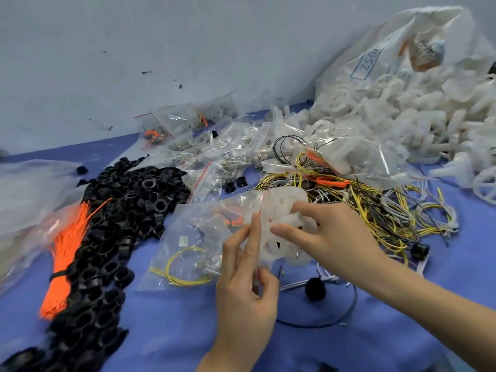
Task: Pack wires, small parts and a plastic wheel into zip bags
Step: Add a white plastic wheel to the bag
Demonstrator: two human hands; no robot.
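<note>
Right grip (319, 232) grasps the white plastic wheel (281, 218); left grip (247, 280) seemingly pinches the zip bag (193, 242) mouth.

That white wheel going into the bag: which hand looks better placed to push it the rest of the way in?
The right hand. Its fingers already grip the wheel at the mouth of the bag. The left hand pinches the bag's edge, so it is busy holding it open.

Two bare arms come in from the bottom. The left hand (245, 285) and right hand (326, 237) wear no gloves, rings or sleeves.
</note>
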